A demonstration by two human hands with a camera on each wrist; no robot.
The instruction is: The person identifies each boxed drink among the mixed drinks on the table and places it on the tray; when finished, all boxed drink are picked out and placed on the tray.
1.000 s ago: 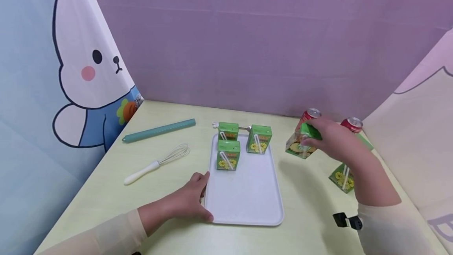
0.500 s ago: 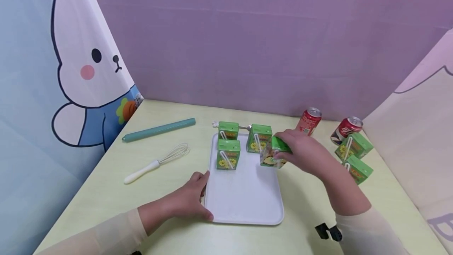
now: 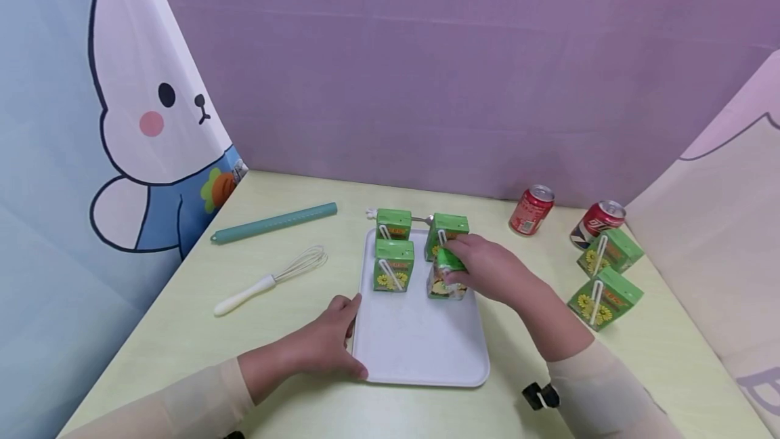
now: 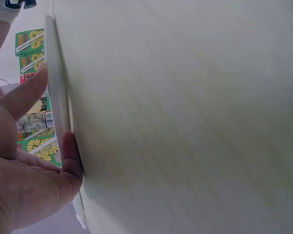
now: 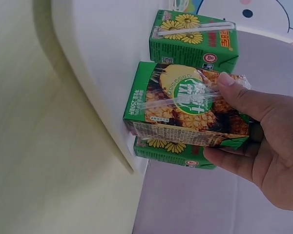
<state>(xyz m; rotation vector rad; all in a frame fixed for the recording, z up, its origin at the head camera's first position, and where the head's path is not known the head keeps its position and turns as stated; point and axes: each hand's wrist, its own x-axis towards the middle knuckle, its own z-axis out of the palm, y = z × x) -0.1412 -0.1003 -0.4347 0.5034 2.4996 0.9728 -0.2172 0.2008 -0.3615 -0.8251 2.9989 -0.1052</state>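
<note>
My right hand [image 3: 496,271] pinches the top of a pineapple juice box [image 3: 447,283], upright at the right side of the white tray [image 3: 420,351]. In the right wrist view the thumb lies on one face of that box [image 5: 185,105]. Just behind it is a flower-print box [image 3: 447,223]. On the tray's left side stands another flower-print box [image 3: 393,269], with one more [image 3: 393,221] behind it at the far edge. My left hand [image 3: 326,344] holds the tray's left edge, fingers and thumb spread along the rim, also seen in the left wrist view.
Two red cans [image 3: 531,210] [image 3: 598,223] stand at the back right. Near the right edge two green boxes [image 3: 611,251] [image 3: 605,299] lean tilted. At left lie a teal rod [image 3: 274,223] and a white-handled whisk [image 3: 271,282]. A thin metal utensil [image 3: 420,219] lies behind the tray.
My right hand has carried the pineapple box leftward from beside the near can to the tray's right side. My left hand has stayed on the tray edge.
</note>
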